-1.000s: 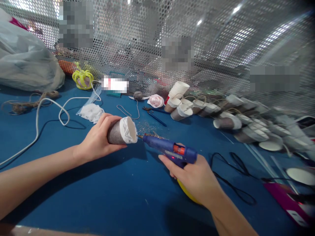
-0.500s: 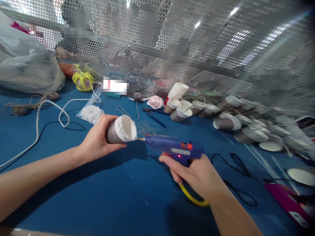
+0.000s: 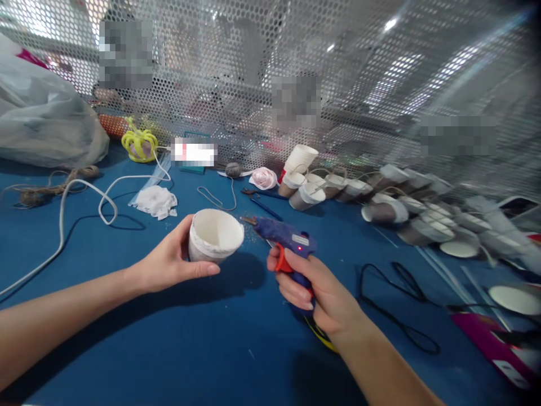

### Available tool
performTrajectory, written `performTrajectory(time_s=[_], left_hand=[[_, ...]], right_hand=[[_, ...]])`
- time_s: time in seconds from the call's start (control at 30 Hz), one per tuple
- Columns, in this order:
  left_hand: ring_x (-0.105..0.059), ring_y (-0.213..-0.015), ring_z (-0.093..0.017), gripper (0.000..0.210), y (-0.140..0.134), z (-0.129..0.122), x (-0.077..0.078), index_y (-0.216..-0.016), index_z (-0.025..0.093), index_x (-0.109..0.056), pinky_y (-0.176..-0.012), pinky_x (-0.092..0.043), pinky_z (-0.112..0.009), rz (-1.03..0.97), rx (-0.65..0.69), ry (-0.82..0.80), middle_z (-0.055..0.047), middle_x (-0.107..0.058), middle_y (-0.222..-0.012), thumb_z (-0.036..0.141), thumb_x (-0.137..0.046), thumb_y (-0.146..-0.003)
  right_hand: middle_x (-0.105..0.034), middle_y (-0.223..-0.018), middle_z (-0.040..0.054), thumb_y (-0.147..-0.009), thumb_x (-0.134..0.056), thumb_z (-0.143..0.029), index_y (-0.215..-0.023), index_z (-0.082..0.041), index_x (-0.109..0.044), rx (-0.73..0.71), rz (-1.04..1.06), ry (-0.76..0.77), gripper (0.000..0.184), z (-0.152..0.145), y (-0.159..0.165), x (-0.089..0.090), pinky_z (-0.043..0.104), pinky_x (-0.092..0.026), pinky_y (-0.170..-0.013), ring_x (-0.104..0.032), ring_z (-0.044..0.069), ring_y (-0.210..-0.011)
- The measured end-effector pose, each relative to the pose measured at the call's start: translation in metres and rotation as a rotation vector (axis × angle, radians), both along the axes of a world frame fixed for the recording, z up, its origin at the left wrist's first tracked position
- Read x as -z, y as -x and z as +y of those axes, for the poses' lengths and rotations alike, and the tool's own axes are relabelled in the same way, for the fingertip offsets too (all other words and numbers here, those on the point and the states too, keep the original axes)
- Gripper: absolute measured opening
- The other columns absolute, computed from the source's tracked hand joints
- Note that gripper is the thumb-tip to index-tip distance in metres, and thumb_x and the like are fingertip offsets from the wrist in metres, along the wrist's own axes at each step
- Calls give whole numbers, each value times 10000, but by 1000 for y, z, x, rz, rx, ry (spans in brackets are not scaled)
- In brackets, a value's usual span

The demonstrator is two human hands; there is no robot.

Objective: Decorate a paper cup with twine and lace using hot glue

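Observation:
My left hand [image 3: 175, 256] is wrapped round a paper cup [image 3: 215, 237] whose mouth faces up and toward me. White trim rings its rim, and its lower part is mostly behind my fingers. In my right hand [image 3: 310, 287] is a blue hot glue gun [image 3: 279, 231] with a red trigger and a small red light glowing on its side. Its metal nozzle points left, just right of the cup's rim and apart from it. Below the right hand, part of a yellow ring-shaped thing [image 3: 321, 334] shows.
Behind stand several wrapped cups with twine handles [image 3: 306, 194] and a pink fabric rose [image 3: 264, 178]. White lace [image 3: 156, 201], pliers [image 3: 251, 193] and a white cable [image 3: 62, 225] lie on the blue table [image 3: 228, 349]. A black cord [image 3: 380, 316] loops at right. A perforated metal screen [image 3: 236, 84] closes the back.
The cup has turned from lying sideways to mouth-up. The glue gun's nozzle has come away from the rim, tilting upward, and the gun has shifted slightly left and nearer the back.

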State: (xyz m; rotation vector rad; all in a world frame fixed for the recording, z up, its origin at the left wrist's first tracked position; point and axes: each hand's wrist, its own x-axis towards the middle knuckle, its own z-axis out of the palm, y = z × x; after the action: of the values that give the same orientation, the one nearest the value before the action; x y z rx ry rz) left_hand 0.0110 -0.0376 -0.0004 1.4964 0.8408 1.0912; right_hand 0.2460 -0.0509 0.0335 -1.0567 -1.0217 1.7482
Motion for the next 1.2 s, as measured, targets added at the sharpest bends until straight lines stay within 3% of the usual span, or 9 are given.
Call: performTrajectory(time_s=[0.17,0.23,0.37,0.47,0.6,0.77,0.93,1.2], left_hand=[[-558,-1031,-246,626,-1,0,0,-1129,170,-426,-895,-465,-360,-18,2,2,-89,-578,-1096,314,-752,-615],[-557,-1031,-241,622,-1,0,0,-1132,169,-422,-892,-466,-351,-11,0,-5,-88,-575,-1099,310,-749,-622],[-546,-1042,-227,613,0,0,2,-1151,175,-399,-904,-454,-340,43,-25,-33,-82,-562,-1119,297,-730,-650],[-546,-1024,-218,584,1,1,3,-1140,177,-398,-904,-451,-342,106,-53,-59,-70,-562,-1099,299,-716,-666],[-546,-994,-211,573,2,4,6,-1129,180,-398,-884,-457,-345,201,-70,-97,-60,-559,-1068,315,-710,-668],[-542,-999,-213,586,4,6,5,-1138,189,-401,-878,-456,-340,273,-41,-137,-61,-542,-1090,334,-714,-664],[-544,-980,-216,610,7,7,4,-1157,194,-403,-834,-472,-318,252,28,-90,-66,-543,-1102,352,-718,-659],[-537,-974,-212,596,7,6,0,-1136,184,-410,-843,-459,-310,284,68,-52,-61,-541,-1084,351,-720,-656]], right_hand=[[-613,-653,-1,-697,-695,-364,-728,-146,-651,-6,-22,35,225,-2,6,4,154,-168,-303,-256,-21,-318],[-583,-560,-19,-723,-667,-387,-726,-148,-642,-2,-99,-11,240,-3,8,4,164,-197,-314,-271,-3,-316],[-430,-344,-66,-802,-576,-407,-740,-151,-618,43,-435,-224,266,-8,9,2,198,-318,-385,-373,61,-340],[-496,-396,-38,-795,-573,-408,-678,-160,-601,94,-698,-336,275,-10,8,-1,222,-391,-425,-459,92,-383],[-522,-396,-3,-770,-579,-413,-442,-184,-497,32,-942,-326,408,-10,5,-7,229,-432,-434,-495,101,-370],[-510,-378,0,-783,-555,-427,-391,-195,-467,-93,-956,-332,463,-6,-3,-16,233,-451,-456,-492,103,-378],[-517,-401,12,-798,-528,-445,-435,-193,-506,-77,-923,-388,443,-3,-9,-19,251,-454,-494,-531,131,-425],[-508,-383,-12,-771,-560,-446,-404,-203,-457,-145,-1006,-304,452,-4,-10,-22,239,-451,-492,-518,113,-401]])
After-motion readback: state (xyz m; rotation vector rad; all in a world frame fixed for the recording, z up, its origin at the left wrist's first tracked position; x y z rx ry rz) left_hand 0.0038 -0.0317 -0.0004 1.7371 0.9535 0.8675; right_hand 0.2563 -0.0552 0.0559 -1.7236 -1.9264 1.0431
